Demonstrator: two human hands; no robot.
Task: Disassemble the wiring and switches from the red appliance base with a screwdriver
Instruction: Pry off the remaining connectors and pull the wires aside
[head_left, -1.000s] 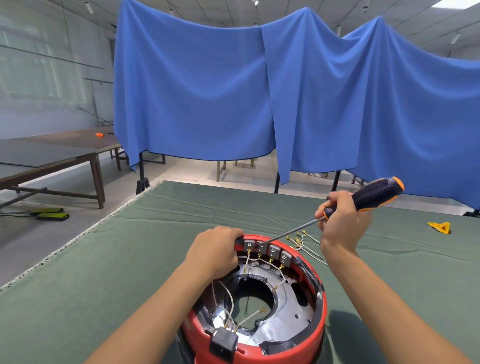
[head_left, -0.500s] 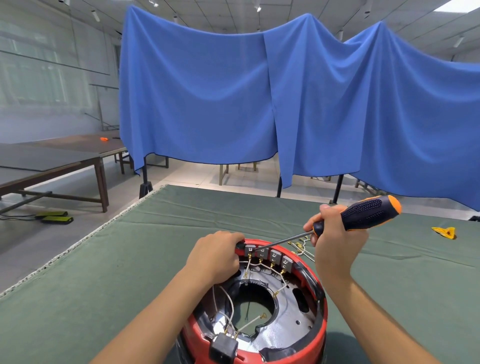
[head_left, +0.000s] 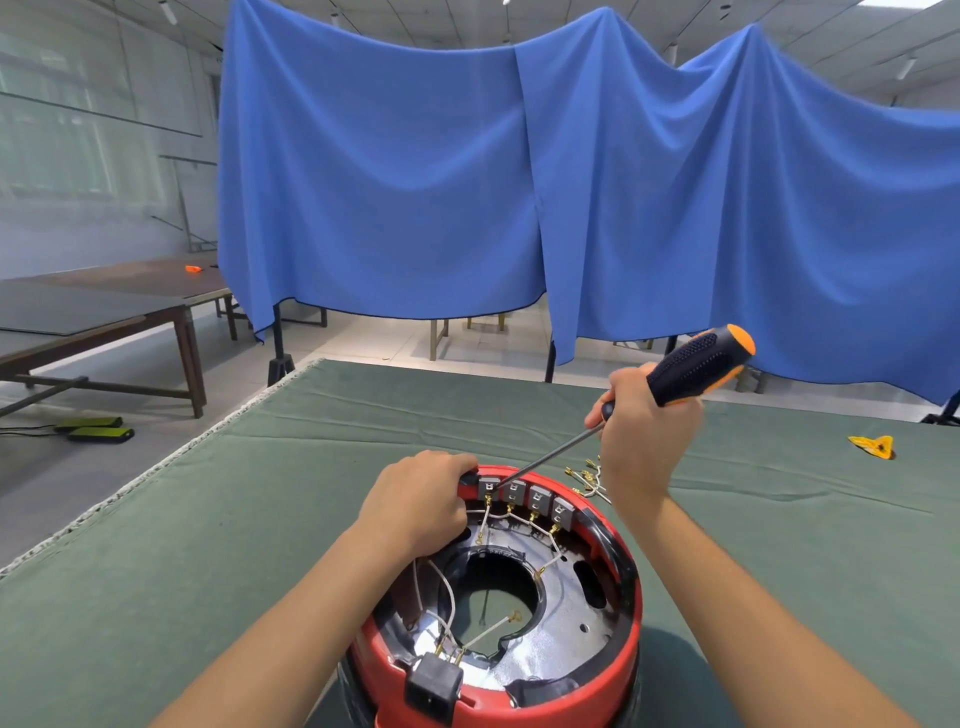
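The round red appliance base (head_left: 566, 696) stands open side up on the green table cover (head_left: 208, 545). A row of grey switches (head_left: 524, 496) lines its far inner rim, with white wires (head_left: 485, 519) running from them into the black interior. My left hand (head_left: 418, 506) grips the far left rim beside the switches. My right hand (head_left: 641, 441) holds a black and orange screwdriver (head_left: 696, 366), whose tip touches the leftmost switch. A black socket block (head_left: 434, 686) sits at the near rim.
Loose wires with brass terminals (head_left: 587, 475) lie on the cover behind the base. A yellow piece (head_left: 875, 446) lies at the far right. A blue curtain (head_left: 571, 182) hangs behind the table; wooden tables (head_left: 104, 312) stand at the left.
My right hand has raised the screwdriver handle, so the shaft slants more steeply down to the leftmost switch. My left hand has stayed on the rim.
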